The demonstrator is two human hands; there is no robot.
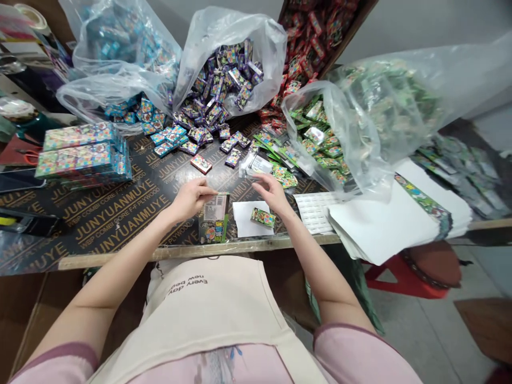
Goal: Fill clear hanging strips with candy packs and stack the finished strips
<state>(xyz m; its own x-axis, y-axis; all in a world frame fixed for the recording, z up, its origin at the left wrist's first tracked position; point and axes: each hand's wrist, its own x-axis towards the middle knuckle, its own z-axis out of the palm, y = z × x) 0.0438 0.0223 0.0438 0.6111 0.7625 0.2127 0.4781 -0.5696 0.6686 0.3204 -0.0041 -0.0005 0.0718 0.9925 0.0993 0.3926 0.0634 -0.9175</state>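
Head view, centre: left hand [191, 198] pinches a flat packet [215, 221], likely light, slick, best held by edges; right hand [272, 194], grip unclear.

The black plywood tabletop with gold print [138, 184] carries "JUNYUANMUYE" in large capitals, repeated in slanting rows; beneath that name, in smaller capitals, runs "WBP COMBI CORE F-F PLYWOOD", some repeats cut off by things lying over them; the cream cloth apron [216, 309] bears dark lettering, upside down in this view, reading "Every day" and "new beg", the last word's end unclear; the flat black-and-green printed packet [215, 229] shows colourful characters too small to make out.
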